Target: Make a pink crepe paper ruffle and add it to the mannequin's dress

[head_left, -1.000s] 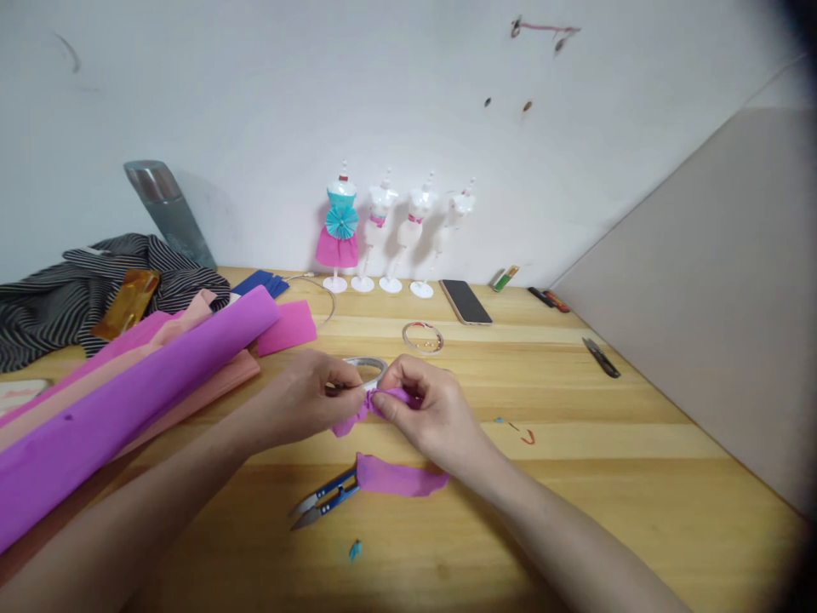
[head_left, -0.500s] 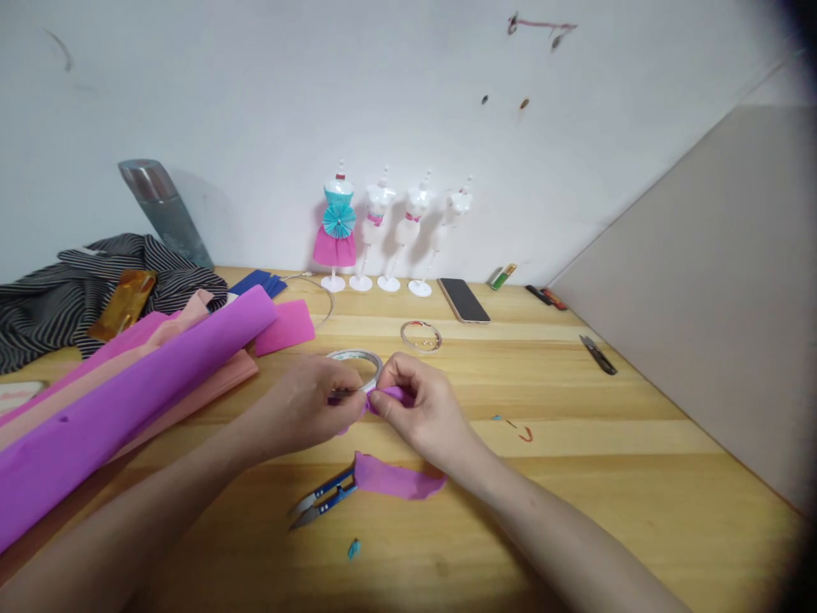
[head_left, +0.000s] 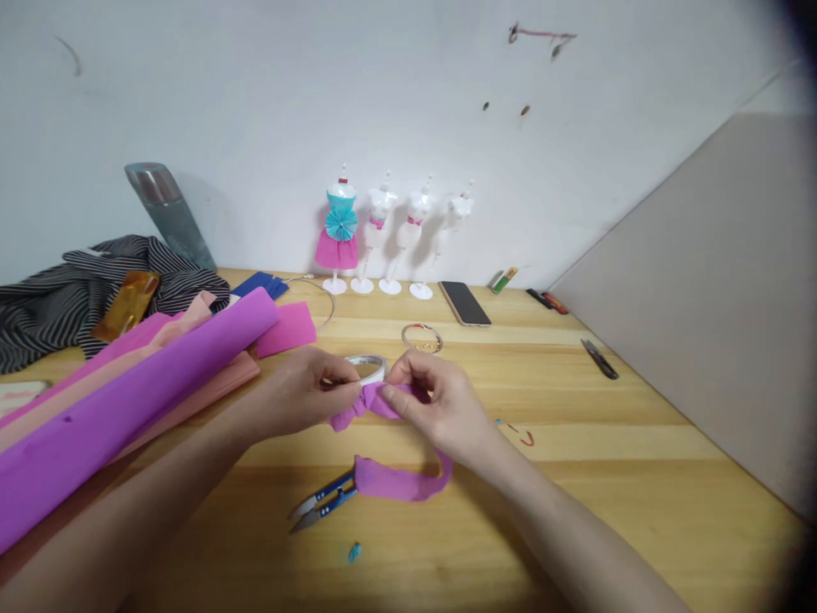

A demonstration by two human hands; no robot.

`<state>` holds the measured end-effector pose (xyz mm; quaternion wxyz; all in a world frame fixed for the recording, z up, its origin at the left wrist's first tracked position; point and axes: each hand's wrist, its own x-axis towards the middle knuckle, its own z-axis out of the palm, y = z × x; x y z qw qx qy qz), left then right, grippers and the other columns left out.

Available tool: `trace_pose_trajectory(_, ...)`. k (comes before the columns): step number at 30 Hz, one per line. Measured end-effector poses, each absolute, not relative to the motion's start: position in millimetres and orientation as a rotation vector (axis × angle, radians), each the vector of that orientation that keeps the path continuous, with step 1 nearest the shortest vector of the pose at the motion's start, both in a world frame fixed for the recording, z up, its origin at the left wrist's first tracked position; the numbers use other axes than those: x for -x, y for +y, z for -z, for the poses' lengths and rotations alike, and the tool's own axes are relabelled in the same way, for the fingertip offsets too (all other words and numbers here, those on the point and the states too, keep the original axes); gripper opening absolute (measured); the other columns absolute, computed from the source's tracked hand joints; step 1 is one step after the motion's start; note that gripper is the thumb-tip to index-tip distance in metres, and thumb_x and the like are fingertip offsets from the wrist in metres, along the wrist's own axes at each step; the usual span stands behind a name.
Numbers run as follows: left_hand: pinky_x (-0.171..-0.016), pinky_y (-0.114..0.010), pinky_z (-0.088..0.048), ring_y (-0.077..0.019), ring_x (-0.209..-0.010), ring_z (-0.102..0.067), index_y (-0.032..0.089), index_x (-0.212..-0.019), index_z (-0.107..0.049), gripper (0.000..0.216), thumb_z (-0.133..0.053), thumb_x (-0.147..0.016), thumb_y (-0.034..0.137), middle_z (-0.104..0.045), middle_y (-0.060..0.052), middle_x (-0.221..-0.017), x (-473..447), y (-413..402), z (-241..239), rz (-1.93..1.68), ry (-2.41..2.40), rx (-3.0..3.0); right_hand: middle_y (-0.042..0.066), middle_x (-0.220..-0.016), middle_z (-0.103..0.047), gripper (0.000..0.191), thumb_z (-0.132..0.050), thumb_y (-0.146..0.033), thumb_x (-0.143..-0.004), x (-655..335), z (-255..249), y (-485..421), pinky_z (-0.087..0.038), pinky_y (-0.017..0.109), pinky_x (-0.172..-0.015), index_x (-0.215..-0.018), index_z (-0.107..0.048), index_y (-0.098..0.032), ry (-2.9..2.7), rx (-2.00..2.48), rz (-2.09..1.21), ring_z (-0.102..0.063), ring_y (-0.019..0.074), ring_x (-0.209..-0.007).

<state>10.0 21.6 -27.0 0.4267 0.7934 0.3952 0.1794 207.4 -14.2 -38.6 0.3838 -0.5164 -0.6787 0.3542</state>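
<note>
A strip of purple crepe paper runs from between my hands, curls past the right wrist and lies along the table. My left hand pinches its gathered end, where a small flared piece hangs below the fingers. My right hand grips the strip just right of the gather, thumb on top. Directly behind the fingers lies a roll of white tape, partly hidden by them. Blue-handled thread snips rest on the table, touching the strip's loose end. A small teal scrap lies nearer me.
Rolls of purple and pink crepe paper fill the left side. Small white dress forms stand along the wall, one dressed in teal and pink. A phone, a ring of wire and a dark cutter lie further back and right.
My hands have drawn slightly apart and the right has turned, exposing more of the gathered purple paper. The loose strip now shows curving up to my right hand.
</note>
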Motion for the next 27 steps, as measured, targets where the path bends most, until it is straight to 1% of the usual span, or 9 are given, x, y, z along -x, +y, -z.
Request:
trace_pose_trajectory(5,-0.047,-0.019,-0.029,-0.0086,-0.054,-0.048,0.013,-0.055,-0.062,0.029,-0.050,-0.080,0.019,-0.059,0.000,-0.055,-8.4,22.2,28.6,-0.433,0.983,-2.011,-0.002,-0.057,-0.053,0.012,-0.061,-0.026,-0.073,-209.7,38.4,-12.2,-0.033,0.024,-0.048,-0.067,-0.056,-0.018,-1.769,1.360,-0.929,-0.043,0.0101,-0.051)
trace_pose_trajectory(8,-0.047,-0.020,-0.028,-0.0081,-0.053,-0.047,0.014,-0.054,-0.061,0.030,-0.049,-0.081,0.019,-0.058,0.001,-0.054,-8.6,21.6,29.7,-0.438,0.992,-2.026,-0.002,-0.057,-0.053,0.013,-0.061,-0.025,-0.073,-208.9,40.4,-13.7,-0.033,0.024,-0.049,-0.065,-0.055,-0.018,-1.752,1.331,-0.945,-0.043,0.0103,-0.052)
trace_pose_trajectory(14,-0.047,-0.020,-0.027,-0.0074,-0.051,-0.046,0.013,-0.059,-0.066,0.027,-0.052,-0.081,0.019,-0.058,0.001,-0.053,-9.5,21.1,31.2,-0.466,1.002,-2.050,0.000,-0.062,-0.057,0.011,-0.059,-0.025,-0.076,-204.6,40.2,-19.6,-0.037,0.025,-0.052,-0.068,-0.055,-0.019,-1.730,1.175,-1.071,-0.044,0.0107,-0.054)
trace_pose_trajectory(18,-0.046,-0.021,-0.026,-0.0067,-0.049,-0.044,0.013,-0.058,-0.066,0.027,-0.053,-0.080,0.018,-0.056,0.002,-0.052,-10.2,20.2,30.6,-0.484,1.022,-2.085,0.000,-0.062,-0.056,0.009,-0.058,-0.025,-0.075,-203.6,40.1,-20.6,-0.038,0.026,-0.053,-0.069,-0.057,-0.019,-1.749,1.167,-1.062,-0.045,0.0113,-0.054)
trace_pose_trajectory(22,-0.047,-0.020,-0.028,-0.0068,-0.050,-0.046,0.013,-0.057,-0.067,0.027,-0.053,-0.080,0.017,-0.058,0.002,-0.052,-11.1,17.9,29.8,-0.487,1.026,-2.100,-0.001,-0.059,-0.054,0.011,-0.058,-0.026,-0.075,-203.5,43.5,-19.9,-0.037,0.027,-0.052,-0.068,-0.057,-0.018,-1.754,1.184,-1.062,-0.044,0.0114,-0.053)
trace_pose_trajectory(27,-0.047,-0.020,-0.030,-0.0071,-0.051,-0.049,0.014,-0.058,-0.067,0.027,-0.053,-0.080,0.017,-0.060,0.002,-0.053,-11.9,16.7,29.7,-0.482,1.012,-2.096,0.000,-0.058,-0.055,0.013,-0.057,-0.028,-0.075,-203.3,46.4,-18.1,-0.038,0.027,-0.053,-0.067,-0.058,-0.018,-1.720,1.198,-1.064,-0.045,0.0121,-0.053)
